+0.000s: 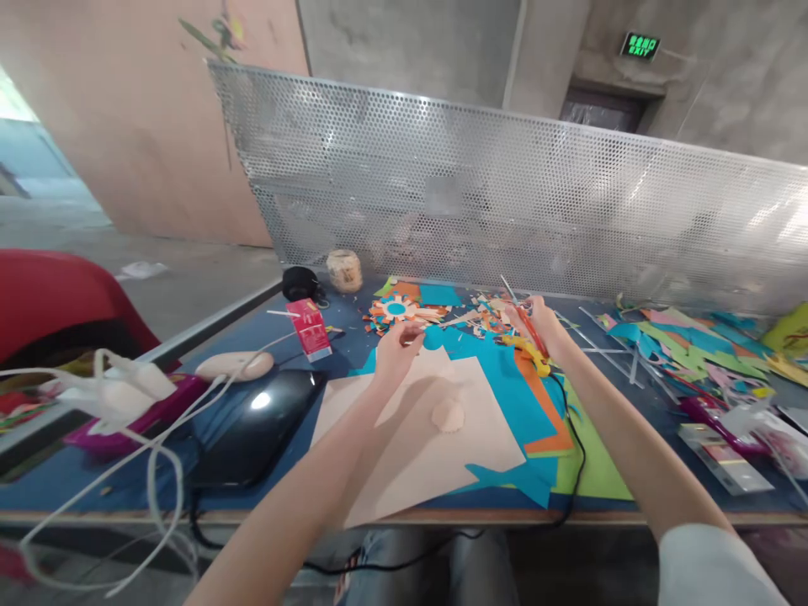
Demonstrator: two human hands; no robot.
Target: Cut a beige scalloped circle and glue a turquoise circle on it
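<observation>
My left hand pinches a small blue paper disc at its edge, out over the sheets. My right hand grips a pair of orange-handled scissors, blades aimed up and away from me, apart from the disc.

Both hands work above a blue tabletop, much of it covered. Nearer me than the hands, I see a pale sheet with a pale round cutout on it; blue paper shows past its edges, and a green sheet lies below the right hand. Just under that hand is a yellow tool. Beyond the left hand, a fringed paper flower sits among small scraps. To its left are a red box, a jar farther off, and a dark glossy device nearer me. Right of the right hand, coloured offcuts are heaped.

Past both hands, a perforated metal screen closes the table's far side. Behind it I get a bare grey wall and, high beyond the right hand, a lit green exit sign. A red chair stands far left of the left hand.
</observation>
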